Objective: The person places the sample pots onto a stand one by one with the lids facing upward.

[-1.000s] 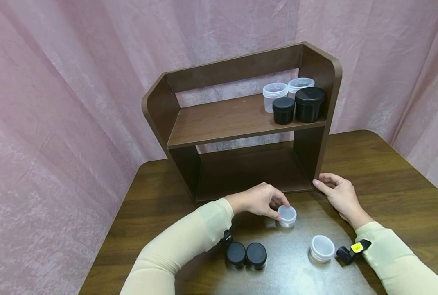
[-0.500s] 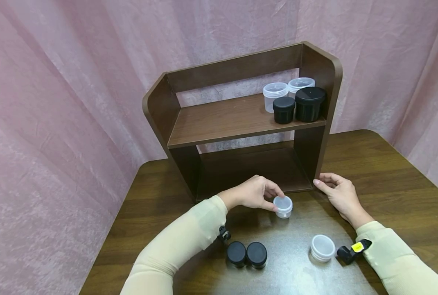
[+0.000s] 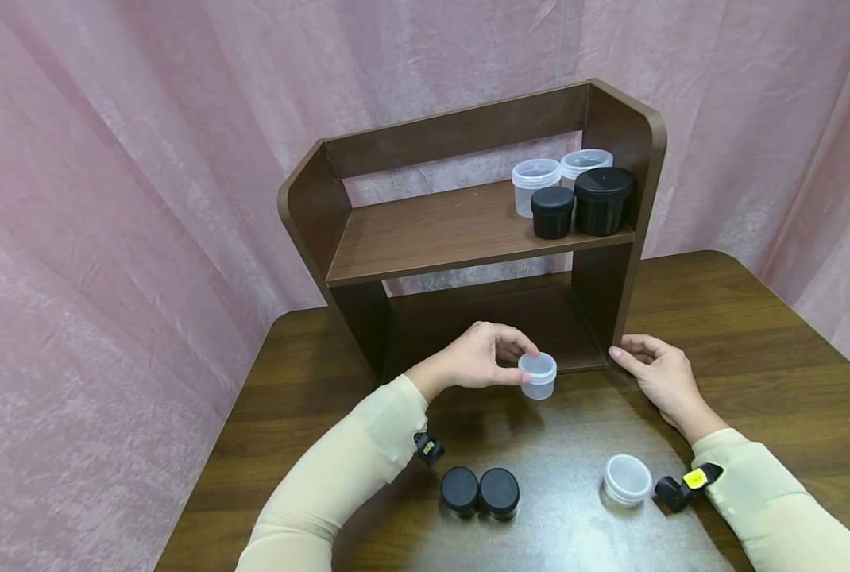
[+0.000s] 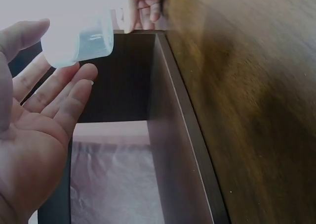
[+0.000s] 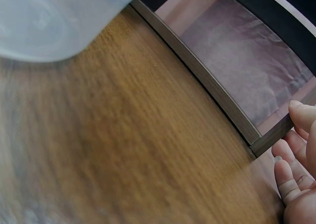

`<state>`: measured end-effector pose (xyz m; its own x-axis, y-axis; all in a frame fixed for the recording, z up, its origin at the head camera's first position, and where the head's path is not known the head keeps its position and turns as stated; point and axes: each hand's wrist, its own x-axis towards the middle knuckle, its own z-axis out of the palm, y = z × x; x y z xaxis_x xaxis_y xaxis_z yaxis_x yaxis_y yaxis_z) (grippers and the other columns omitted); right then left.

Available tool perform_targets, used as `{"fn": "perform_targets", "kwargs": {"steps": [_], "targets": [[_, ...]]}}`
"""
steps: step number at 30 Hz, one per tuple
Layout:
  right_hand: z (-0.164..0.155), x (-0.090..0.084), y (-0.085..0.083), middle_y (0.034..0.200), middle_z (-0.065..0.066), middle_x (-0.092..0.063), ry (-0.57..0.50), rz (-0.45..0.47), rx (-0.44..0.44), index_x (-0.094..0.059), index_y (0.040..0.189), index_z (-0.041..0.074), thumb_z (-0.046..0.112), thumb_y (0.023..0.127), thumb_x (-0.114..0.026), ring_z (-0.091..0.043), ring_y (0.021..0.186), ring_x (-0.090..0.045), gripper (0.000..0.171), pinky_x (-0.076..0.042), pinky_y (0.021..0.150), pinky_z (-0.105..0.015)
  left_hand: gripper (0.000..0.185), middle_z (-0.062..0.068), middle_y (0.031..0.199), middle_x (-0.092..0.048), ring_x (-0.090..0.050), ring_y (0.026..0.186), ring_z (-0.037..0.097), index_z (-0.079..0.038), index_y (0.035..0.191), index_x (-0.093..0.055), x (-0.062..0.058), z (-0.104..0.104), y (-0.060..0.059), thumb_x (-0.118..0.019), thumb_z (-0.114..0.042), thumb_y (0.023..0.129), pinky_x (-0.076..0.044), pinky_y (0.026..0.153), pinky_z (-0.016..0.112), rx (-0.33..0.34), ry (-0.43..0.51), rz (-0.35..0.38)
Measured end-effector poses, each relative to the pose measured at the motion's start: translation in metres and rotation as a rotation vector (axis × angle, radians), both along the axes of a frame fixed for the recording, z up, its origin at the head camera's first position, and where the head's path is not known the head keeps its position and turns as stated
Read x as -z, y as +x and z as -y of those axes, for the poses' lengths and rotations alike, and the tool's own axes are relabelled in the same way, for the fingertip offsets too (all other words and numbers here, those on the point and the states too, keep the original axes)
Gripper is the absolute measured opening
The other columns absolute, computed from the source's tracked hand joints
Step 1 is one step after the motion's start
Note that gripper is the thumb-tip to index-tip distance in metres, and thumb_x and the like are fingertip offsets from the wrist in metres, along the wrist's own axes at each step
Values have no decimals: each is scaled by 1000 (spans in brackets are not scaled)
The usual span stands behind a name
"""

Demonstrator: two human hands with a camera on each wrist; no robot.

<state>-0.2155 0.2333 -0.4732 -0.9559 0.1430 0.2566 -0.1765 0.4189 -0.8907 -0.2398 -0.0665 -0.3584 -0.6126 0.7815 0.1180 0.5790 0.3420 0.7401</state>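
Observation:
My left hand point(image 3: 527, 363) pinches a small clear lidded jar point(image 3: 538, 376) between thumb and fingertips, lifted off the table in front of the dark wooden shelf's point(image 3: 468, 238) lower compartment. In the left wrist view the jar point(image 4: 79, 38) sits at the fingertips point(image 4: 81, 78) above an open palm, with the compartment behind it. My right hand point(image 3: 635, 359) rests with relaxed fingers against the shelf's lower right corner; its fingers point(image 5: 296, 155) touch that corner point(image 5: 261, 141) in the right wrist view.
On the brown table point(image 3: 754, 334) lie two black jars point(image 3: 461, 490) point(image 3: 500, 492) side by side and a white jar point(image 3: 626, 480) near my right wrist. The upper shelf's right end holds two clear jars point(image 3: 535, 183) and two black ones point(image 3: 602, 200). Pink curtains hang behind.
My left hand has lifted the clear jar from the table and carried it back and slightly left toward the shelf's lower opening. The right hand stayed at the shelf corner.

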Motion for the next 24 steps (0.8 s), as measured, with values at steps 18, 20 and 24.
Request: {"fn": "perform_targets", "kwargs": {"steps": [18, 20, 24], "targets": [[-1, -1, 0, 98, 5, -65, -4, -15, -18, -64, 116, -1, 31, 90, -69, 8, 83, -55, 42, -44, 69, -9, 23, 7, 100, -64, -64, 82, 11, -2, 104, -66, -15, 3, 15, -73, -3, 82, -55, 76, 29, 9, 260, -18], [-1, 0, 0, 98, 6, -65, -2, -12, -18, -63, 117, -1, 31, 90, -68, 8, 84, -55, 42, -44, 69, -9, 23, 7, 99, -64, -63, 81, 11, -3, 104, -66, -18, 4, 17, -73, -4, 82, -55, 73, 30, 5, 275, -42], [-1, 0, 0, 96, 11, -63, 4, -2, -14, -63, 116, -1, 34, 91, -68, 8, 83, -55, 43, -45, 68, -10, 22, 11, 105, -64, -63, 86, 13, 0, 103, -66, -27, 3, 25, -73, 0, 82, -56, 73, 37, 12, 336, -72]]}}
